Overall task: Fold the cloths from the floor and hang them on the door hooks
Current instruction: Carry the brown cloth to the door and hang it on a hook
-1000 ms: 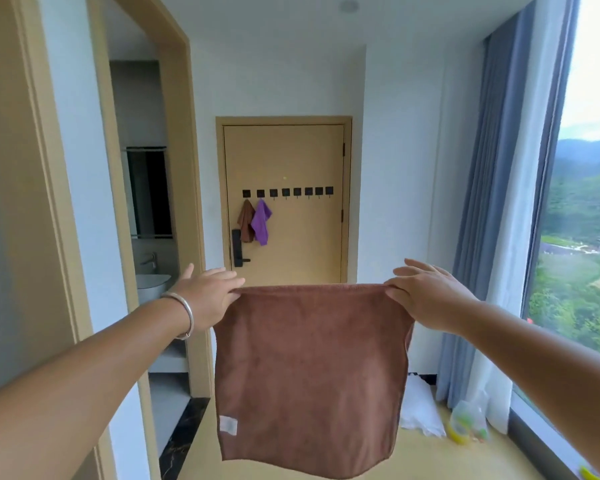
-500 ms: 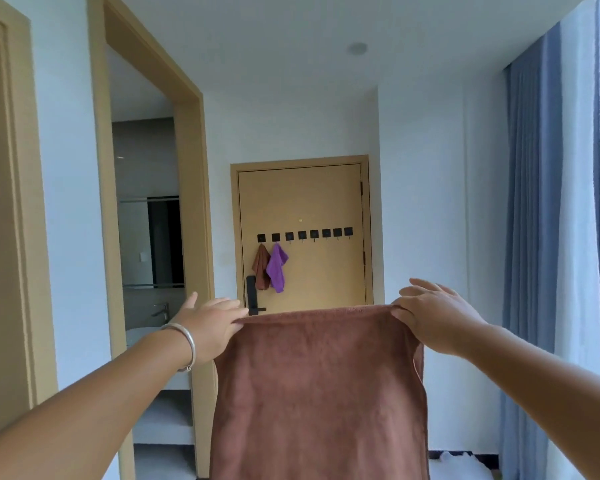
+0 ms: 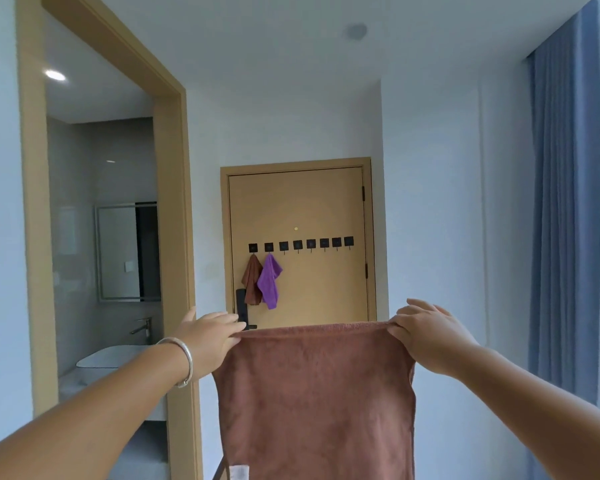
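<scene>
A brown cloth hangs flat in front of me, stretched between both hands. My left hand pinches its top left corner and my right hand pinches its top right corner. Far ahead is a tan door with a row of black hooks. A small brown cloth hangs on the leftmost hook and a purple cloth on the one beside it. The other hooks are bare.
A tan-framed doorway on the left opens into a bathroom with a white basin and a mirror. A blue curtain hangs along the right. White walls flank the door.
The view has tilted upward, so the floor and window have left the frame. Both hands keep holding the brown cloth's top corners, and the door looks slightly nearer.
</scene>
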Action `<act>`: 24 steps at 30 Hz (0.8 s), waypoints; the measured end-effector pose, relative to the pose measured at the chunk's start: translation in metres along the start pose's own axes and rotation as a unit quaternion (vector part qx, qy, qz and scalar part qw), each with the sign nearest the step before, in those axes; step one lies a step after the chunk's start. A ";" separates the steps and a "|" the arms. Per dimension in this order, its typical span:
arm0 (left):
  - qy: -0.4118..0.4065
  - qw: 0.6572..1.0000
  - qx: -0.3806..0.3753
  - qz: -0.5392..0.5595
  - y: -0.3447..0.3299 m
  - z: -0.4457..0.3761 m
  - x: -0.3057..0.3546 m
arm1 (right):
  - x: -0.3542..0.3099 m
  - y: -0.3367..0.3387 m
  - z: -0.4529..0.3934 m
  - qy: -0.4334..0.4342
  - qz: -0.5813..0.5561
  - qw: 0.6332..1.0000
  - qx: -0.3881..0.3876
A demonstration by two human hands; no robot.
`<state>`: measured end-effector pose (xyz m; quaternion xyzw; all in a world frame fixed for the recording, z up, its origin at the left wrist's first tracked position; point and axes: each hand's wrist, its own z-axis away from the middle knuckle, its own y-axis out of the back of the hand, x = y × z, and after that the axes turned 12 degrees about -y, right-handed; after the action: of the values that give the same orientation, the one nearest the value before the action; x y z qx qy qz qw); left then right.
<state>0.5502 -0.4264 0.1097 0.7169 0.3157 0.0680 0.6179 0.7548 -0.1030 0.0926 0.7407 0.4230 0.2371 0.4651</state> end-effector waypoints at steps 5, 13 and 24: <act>0.001 1.000 -0.004 -0.016 -0.034 -0.063 -0.041 | -0.011 -0.038 -0.064 -0.003 0.003 1.000 0.008; -0.013 0.998 0.042 -0.042 -0.110 -0.188 -0.151 | -0.052 -0.101 -0.189 0.003 0.055 0.998 0.023; -0.024 0.999 0.024 -0.031 -0.177 -0.310 -0.248 | -0.100 -0.184 -0.343 -0.002 0.066 0.997 0.028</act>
<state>0.1377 -0.2918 0.0886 0.7230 0.3247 0.0238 0.6094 0.3713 0.0183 0.0894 0.7801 0.3790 0.2537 0.4283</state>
